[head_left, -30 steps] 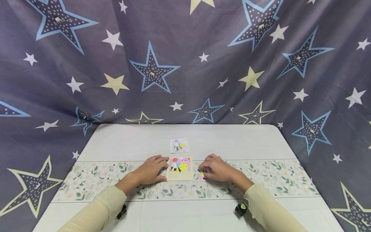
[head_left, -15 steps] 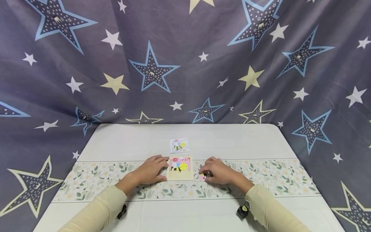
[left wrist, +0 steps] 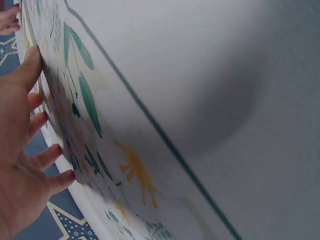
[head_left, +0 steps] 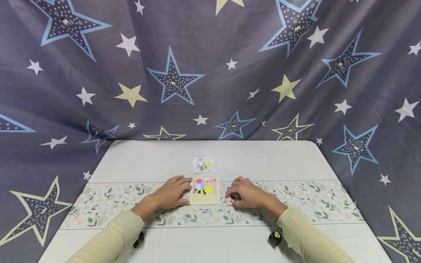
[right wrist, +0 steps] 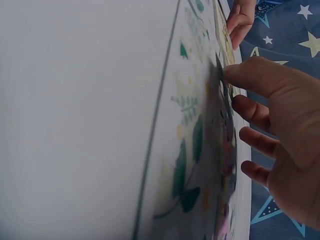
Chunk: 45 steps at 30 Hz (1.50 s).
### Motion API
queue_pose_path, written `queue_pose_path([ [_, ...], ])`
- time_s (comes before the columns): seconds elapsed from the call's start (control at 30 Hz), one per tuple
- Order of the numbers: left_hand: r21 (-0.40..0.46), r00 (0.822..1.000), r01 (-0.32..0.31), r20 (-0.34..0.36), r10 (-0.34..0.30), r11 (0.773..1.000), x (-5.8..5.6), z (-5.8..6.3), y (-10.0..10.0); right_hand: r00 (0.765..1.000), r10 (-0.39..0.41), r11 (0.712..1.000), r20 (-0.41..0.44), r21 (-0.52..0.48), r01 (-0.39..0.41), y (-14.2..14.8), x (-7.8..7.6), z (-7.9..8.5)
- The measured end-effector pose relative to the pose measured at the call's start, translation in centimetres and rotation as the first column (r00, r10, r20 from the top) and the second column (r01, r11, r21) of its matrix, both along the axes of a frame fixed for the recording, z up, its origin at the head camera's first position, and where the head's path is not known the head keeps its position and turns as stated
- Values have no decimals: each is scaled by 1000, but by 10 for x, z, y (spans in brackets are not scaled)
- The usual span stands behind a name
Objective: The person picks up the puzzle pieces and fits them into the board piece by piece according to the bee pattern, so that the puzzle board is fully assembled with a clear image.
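Observation:
A wooden puzzle board (head_left: 204, 199) lies on the table, its upper part filled with a bee picture and its lower strip bare wood. My left hand (head_left: 173, 192) rests beside the board's left side, with fingers fairly straight and fingertips at the edge. To the right of the board, my right hand (head_left: 246, 193) pinches a pink and yellow puzzle piece (head_left: 229, 200) between thumb and fingers, low over the cloth. The fingers hide part of this piece. In the right wrist view the right thumb (right wrist: 250, 75) reaches down to the tabletop level.
A picture card (head_left: 204, 165) with the same bee lies behind the board. Between board and right hand is a small grey ring shape (head_left: 223, 200). A floral strip (head_left: 302, 201) crosses the white table (head_left: 148, 157). A star-patterned curtain (head_left: 210, 91) hangs behind.
My right fingers have lowered and closed on the puzzle piece, which now sits turned slightly at the fingertips. My left hand and the board have stayed in place.

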<state>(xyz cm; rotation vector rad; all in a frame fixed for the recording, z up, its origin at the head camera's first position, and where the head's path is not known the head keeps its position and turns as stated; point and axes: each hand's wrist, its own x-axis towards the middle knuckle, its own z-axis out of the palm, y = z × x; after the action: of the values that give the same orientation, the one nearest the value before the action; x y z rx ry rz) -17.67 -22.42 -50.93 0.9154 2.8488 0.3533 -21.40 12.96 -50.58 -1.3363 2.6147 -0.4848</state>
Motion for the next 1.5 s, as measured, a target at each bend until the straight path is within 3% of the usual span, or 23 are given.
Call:
queue_pose_path([
  [0.7,-11,1000,1,-15,-1,1000,-1,-2,-1,1000,-31,996,-4,-84,31,-46,2,8],
  [1.5,-11,1000,3,-11,-3,1000,0,-1,0,995,-80,997,-66,-21,79,-113,8,-7],
])
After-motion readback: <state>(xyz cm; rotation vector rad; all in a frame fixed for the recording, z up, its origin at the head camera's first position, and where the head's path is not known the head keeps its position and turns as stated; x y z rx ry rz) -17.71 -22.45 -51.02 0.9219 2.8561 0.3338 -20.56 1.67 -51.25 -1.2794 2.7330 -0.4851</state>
